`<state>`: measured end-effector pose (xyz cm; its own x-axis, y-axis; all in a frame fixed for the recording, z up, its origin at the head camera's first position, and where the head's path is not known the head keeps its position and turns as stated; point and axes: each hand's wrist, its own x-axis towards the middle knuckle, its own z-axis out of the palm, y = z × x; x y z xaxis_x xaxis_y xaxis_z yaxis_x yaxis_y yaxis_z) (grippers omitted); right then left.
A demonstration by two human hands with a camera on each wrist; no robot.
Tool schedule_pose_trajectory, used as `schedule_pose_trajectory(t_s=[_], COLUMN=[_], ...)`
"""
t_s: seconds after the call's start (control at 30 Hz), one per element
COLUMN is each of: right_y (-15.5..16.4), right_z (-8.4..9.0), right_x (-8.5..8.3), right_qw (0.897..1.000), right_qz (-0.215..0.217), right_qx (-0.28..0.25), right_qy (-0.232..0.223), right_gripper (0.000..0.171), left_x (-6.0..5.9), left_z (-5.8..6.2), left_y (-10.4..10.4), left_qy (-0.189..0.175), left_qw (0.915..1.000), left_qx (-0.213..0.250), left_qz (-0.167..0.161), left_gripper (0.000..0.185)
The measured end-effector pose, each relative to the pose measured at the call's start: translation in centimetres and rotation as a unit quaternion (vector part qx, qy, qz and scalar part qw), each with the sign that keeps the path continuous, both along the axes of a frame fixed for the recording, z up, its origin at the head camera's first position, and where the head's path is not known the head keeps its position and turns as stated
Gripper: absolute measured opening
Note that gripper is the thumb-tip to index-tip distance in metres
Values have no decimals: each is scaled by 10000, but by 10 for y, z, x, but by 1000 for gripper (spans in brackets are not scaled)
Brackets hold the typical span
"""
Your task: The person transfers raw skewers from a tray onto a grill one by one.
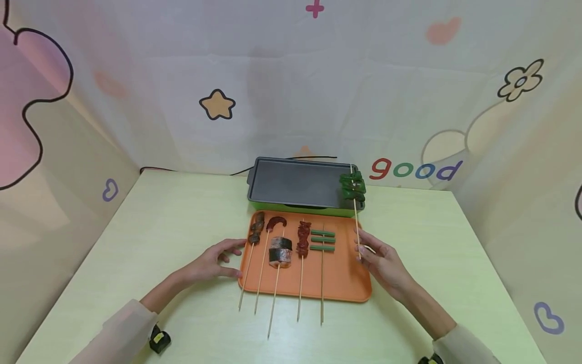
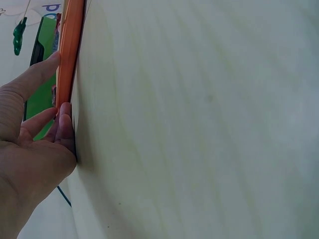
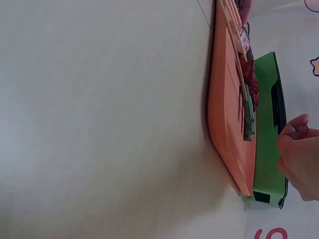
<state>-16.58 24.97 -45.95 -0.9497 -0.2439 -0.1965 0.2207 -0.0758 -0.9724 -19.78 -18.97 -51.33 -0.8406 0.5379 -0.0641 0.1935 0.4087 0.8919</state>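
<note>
Right hand (image 1: 384,263): at 3 o'clock of the orange tray (image 1: 345,283), grip pinching the stick of the green pepper skewer (image 1: 352,187).
Pepper skewer: its green end rests on the grill pan (image 1: 295,184) at the 12 o'clock side, its stick slanting back to the fingers.
Left hand (image 1: 213,263): released, straight fingers touching the tray's 9 o'clock edge.
Risk: the thin stick may roll in the pinch and drop onto the bench (image 1: 136,237); a nudged tray could shift its skewers.
Count: five skewers on the tray, one held; one tray, one pan.
</note>
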Motion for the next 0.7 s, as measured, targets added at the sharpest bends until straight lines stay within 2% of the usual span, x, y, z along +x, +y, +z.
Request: schedule_pose_trajectory(t_s=[0.1, 0.27, 0.53, 0.7], right_y=[-3, -6, -8, -9], right_z=[0, -2, -2, -2], right_x=[-12, -26, -37, -42], right_qw=[10000, 9996, 9963, 9946], right_qz=[-5, -11, -456, -684], right_qx=[11, -260, -347, -412], right_qy=[-65, -144, -639, -669], right_gripper=[61, 60, 57, 56], left_x=[0, -1, -2, -1], left_z=[0, -2, -2, -2], left_y=[0, -1, -2, -2], left_qy=[5, 48, -47, -66], left_qw=[10000, 9999, 10000, 10000], left_qx=[-40, -96, -39, -20], left_qz=[-17, -61, -25, 9], left_gripper=[79, 80, 81, 80])
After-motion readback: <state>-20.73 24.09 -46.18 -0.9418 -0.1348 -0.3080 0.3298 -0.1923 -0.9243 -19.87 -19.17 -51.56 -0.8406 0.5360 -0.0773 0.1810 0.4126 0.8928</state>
